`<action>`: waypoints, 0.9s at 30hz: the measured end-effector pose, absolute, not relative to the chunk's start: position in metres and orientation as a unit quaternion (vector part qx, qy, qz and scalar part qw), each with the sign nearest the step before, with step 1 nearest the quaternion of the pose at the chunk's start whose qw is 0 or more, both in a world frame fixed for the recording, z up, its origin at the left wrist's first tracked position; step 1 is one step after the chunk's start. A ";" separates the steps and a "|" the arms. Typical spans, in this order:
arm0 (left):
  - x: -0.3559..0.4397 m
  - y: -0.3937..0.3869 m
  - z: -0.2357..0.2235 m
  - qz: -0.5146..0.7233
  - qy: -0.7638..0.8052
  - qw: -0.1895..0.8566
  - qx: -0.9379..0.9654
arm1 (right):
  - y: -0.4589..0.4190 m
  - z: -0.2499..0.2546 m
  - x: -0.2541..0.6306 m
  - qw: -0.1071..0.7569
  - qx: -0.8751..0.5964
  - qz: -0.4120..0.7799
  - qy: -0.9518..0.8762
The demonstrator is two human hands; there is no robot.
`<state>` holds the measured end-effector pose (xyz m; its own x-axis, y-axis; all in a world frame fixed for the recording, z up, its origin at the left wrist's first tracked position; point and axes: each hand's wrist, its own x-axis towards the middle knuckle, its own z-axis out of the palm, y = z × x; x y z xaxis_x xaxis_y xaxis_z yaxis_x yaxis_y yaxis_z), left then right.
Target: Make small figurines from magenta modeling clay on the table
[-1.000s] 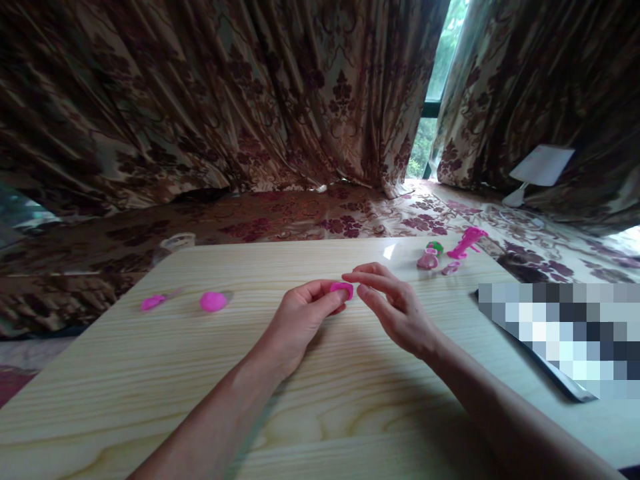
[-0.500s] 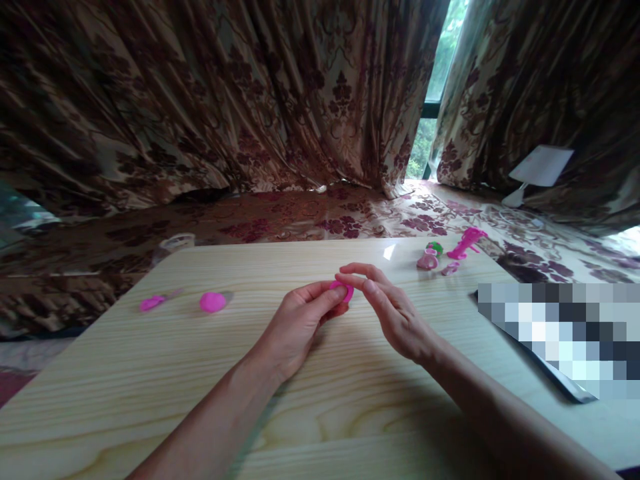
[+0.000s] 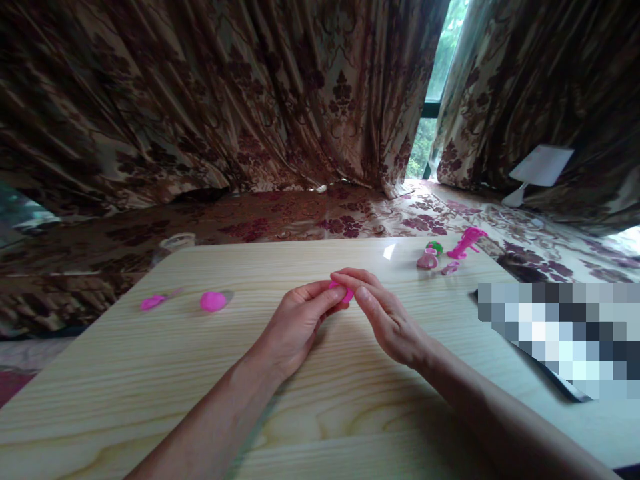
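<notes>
My left hand [image 3: 296, 325] pinches a small pink lump of clay [image 3: 345, 291] between thumb and fingers just above the wooden table [image 3: 200, 373]. My right hand [image 3: 381, 316] has come in from the right, and its thumb and forefinger close on the same lump. Most of the lump is hidden by my fingertips.
A round pink clay ball [image 3: 213, 301] and a flatter pink piece [image 3: 153, 303] lie to the left. Small pink and green toy pieces [image 3: 435, 255] and a pink tool [image 3: 467, 241] sit at the far right. A flat dark-edged object [image 3: 555, 340] lies on the right. Patterned curtains hang behind.
My right hand has moved left until its fingers meet the pink lump held by my left hand. The left hand has stayed almost still.
</notes>
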<state>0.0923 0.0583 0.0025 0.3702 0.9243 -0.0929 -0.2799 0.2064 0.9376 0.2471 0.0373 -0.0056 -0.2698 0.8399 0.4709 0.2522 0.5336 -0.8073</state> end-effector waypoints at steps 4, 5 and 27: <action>0.091 0.058 0.002 0.422 0.364 0.651 0.516 | 0.038 -0.003 0.249 0.482 -0.379 0.322 -0.721; 0.091 0.058 0.002 0.415 0.372 0.633 0.537 | 0.038 -0.001 0.250 0.485 -0.383 0.321 -0.717; 0.092 0.056 0.003 0.411 0.389 0.586 0.579 | 0.038 0.005 0.254 0.486 -0.389 0.319 -0.715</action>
<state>0.0916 0.0560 0.0027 0.3592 0.9330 0.0203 -0.0316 -0.0096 0.9995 0.2536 0.0378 0.0050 -0.2255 0.8656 0.4471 0.2460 0.4947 -0.8335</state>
